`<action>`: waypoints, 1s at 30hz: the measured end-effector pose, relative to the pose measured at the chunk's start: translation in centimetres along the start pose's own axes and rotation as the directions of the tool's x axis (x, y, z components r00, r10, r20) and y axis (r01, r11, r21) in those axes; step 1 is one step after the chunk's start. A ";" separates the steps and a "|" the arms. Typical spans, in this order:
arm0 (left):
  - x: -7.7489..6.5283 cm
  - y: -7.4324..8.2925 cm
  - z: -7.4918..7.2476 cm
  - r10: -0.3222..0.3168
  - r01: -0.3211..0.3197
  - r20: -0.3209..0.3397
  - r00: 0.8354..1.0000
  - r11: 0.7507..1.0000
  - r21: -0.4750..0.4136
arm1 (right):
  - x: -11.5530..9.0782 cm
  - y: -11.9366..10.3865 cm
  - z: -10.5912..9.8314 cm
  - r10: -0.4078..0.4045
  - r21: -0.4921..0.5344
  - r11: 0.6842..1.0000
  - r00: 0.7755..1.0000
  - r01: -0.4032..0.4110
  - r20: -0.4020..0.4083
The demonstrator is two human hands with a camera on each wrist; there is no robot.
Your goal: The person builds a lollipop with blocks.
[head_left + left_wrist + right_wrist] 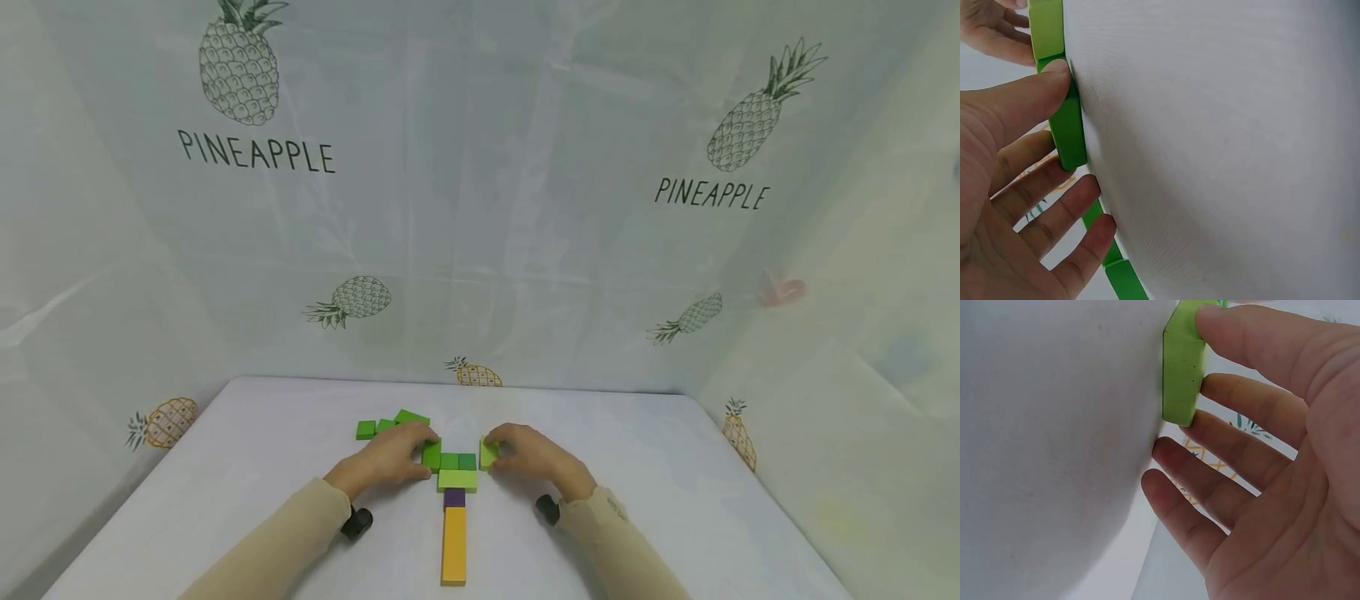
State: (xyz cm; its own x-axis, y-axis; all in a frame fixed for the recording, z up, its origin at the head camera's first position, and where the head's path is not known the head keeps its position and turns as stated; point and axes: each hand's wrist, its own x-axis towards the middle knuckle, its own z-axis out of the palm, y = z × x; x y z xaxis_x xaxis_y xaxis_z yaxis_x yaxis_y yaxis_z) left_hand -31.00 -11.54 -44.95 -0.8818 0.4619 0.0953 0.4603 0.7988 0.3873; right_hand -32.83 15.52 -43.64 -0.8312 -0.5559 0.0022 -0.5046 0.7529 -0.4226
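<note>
My left hand point(390, 457) pinches a green rectangular block point(431, 455) between thumb and fingers, at the left end of two small green square blocks point(457, 461). With its thumb and fingers, my right hand point(531, 455) holds a light green block point(488, 454) on the right side of those squares. In the right wrist view the thumb lies on one side of the light green block point(1183, 378) and the fingertips on the other. Just below the squares lies a wider light green block point(457, 481), then a purple block point(454, 497) and a long yellow block point(453, 546).
More green blocks lie beyond the left hand, including a small square point(365, 430) and a tilted one point(412, 417); the hand partly covers some. The white table point(600, 408) meets a curtain point(510, 250) printed with pineapples at its back edge.
</note>
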 end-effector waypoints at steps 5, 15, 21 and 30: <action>-0.1 0.0 0.1 -0.008 0.008 0.000 1.000 1.000 -0.002 | 0.0 0.0 0.3 -0.015 -0.011 1.000 1.000 0.015 -0.003; -0.2 0.0 0.1 -0.005 0.005 0.007 1.000 1.000 -0.021 | -0.2 -0.4 0.5 -0.042 -0.015 0.999 0.999 0.042 0.001; -0.2 0.1 0.2 -0.005 0.005 0.004 1.000 1.000 -0.018 | -0.1 -0.5 0.5 -0.048 -0.011 0.999 0.999 0.048 0.002; -0.1 0.0 0.3 -0.003 0.003 -0.007 1.000 1.000 -0.008 | -0.1 -0.6 0.5 -0.042 -0.010 0.999 0.999 0.042 -0.008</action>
State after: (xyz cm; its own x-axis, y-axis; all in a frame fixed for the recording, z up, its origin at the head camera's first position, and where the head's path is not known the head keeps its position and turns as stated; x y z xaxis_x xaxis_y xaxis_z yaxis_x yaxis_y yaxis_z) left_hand -30.90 -11.47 -45.25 -0.8838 0.4569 0.1006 0.4570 0.7972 0.3946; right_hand -32.31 14.94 -43.86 -0.8108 -0.5846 0.0271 -0.5417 0.7321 -0.4130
